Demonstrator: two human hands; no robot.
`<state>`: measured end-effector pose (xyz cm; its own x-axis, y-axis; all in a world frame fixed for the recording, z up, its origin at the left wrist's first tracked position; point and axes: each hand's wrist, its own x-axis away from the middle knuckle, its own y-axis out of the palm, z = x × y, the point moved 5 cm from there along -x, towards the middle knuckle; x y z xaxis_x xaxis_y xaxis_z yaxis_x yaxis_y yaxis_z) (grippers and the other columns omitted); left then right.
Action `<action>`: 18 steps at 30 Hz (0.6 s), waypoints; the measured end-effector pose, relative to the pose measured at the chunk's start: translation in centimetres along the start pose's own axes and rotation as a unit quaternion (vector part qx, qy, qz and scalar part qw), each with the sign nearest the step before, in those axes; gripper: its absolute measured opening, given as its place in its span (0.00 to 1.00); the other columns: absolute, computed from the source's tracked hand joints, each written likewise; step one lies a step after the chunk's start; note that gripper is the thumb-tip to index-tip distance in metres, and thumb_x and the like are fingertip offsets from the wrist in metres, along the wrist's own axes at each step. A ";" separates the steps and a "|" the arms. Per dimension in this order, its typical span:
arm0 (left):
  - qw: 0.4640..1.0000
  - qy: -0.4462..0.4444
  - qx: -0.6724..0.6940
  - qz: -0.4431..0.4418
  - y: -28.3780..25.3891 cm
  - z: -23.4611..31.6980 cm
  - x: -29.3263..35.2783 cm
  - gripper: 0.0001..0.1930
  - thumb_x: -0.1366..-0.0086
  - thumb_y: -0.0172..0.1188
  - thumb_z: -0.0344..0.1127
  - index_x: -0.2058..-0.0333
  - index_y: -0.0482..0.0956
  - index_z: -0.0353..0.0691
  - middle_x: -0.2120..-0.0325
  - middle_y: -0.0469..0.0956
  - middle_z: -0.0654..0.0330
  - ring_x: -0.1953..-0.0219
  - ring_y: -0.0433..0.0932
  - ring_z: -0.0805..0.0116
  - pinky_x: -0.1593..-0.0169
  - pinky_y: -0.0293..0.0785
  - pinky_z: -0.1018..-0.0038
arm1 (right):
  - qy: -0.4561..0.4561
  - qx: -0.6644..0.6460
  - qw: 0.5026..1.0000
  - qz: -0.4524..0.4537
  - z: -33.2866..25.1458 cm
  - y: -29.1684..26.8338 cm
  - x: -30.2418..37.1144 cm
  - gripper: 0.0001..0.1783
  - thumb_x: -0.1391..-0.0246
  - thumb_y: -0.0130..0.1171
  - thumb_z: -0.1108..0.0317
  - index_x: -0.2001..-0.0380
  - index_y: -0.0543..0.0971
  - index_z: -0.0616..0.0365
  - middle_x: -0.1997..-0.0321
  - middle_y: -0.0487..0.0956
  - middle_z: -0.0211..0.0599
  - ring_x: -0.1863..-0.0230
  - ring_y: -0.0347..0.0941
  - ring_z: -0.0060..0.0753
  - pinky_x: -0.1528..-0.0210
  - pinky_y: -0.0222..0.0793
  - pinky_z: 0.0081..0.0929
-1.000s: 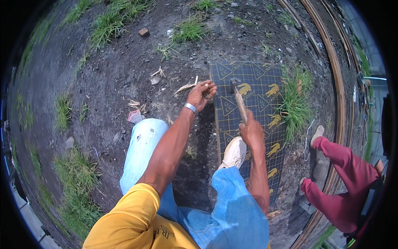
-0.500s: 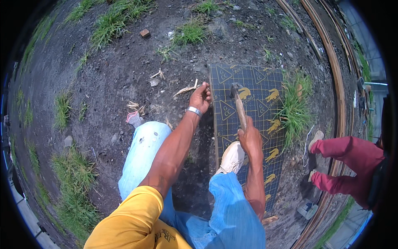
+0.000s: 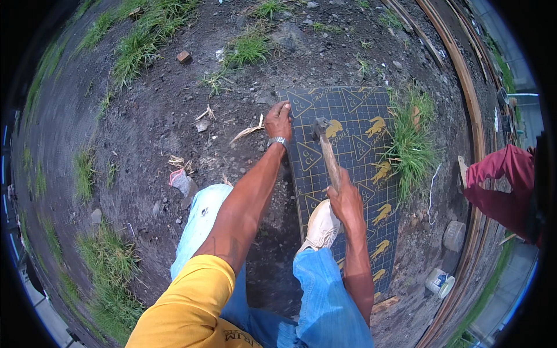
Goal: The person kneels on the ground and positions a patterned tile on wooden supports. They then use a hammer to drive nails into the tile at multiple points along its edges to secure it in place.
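A dark film-faced plywood panel point(image 3: 348, 156) with yellow grid lines and printed emblems lies before me. My right hand point(image 3: 346, 200) is closed round the wooden handle of a hammer point(image 3: 328, 153), its head above the panel's upper left part. At the panel's far left edge, my left hand point(image 3: 278, 120) is closed with its fingers curled, touching the edge. Anything between those fingers is hidden. My foot in a pale shoe point(image 3: 322, 226) rests on the panel, near its left side.
Long wooden boards point(image 3: 464, 75) run along the right. Another person in red trousers point(image 3: 499, 180) is there, near a white container point(image 3: 440, 282). A grass tuft point(image 3: 412, 145) borders the panel. Wood splinters point(image 3: 248, 131) and a small brick piece point(image 3: 183, 56) lie on the dirt.
My left hand has turned its back upward and shifted slightly up along the panel edge. The hammer stays in my right hand. The person at right has shifted their legs, uncovering the white container.
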<state>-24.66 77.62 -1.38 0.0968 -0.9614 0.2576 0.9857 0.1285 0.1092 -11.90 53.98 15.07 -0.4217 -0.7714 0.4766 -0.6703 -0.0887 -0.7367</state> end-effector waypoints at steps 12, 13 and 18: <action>0.967 0.137 -0.216 -0.013 -0.1 -0.1 0.4 0.10 0.28 0.61 0.39 0.53 0.85 0.46 0.61 0.87 0.52 0.59 0.88 0.57 0.53 0.80 0.65 | -0.004 -0.049 0.999 0.007 1.1 0.5 0.5 0.37 0.40 0.59 0.65 0.28 0.63 0.50 0.53 0.82 0.72 0.49 0.78 0.77 0.45 0.72 0.62; 0.966 0.154 -0.206 -0.011 -0.1 -0.1 0.3 0.10 0.28 0.61 0.38 0.53 0.86 0.44 0.66 0.85 0.58 0.64 0.83 0.65 0.58 0.78 0.69 | 0.000 -0.052 0.999 0.007 1.2 0.6 0.5 0.36 0.40 0.59 0.65 0.28 0.64 0.51 0.53 0.82 0.72 0.48 0.78 0.77 0.45 0.72 0.62; 0.979 0.134 -0.154 -0.022 -0.4 -0.6 0.0 0.10 0.28 0.62 0.35 0.53 0.87 0.41 0.74 0.80 0.69 0.74 0.75 0.81 0.68 0.73 0.78 | 0.038 -0.135 0.990 0.001 0.8 1.1 0.5 0.36 0.40 0.60 0.64 0.30 0.67 0.58 0.49 0.82 0.71 0.46 0.78 0.77 0.44 0.72 0.60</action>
<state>-24.98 77.47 -1.99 0.0448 -0.9990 -0.0061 0.9805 0.0451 -0.1911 -12.29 53.00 14.10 -0.4613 -0.7212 0.5168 -0.8035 0.0926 -0.5881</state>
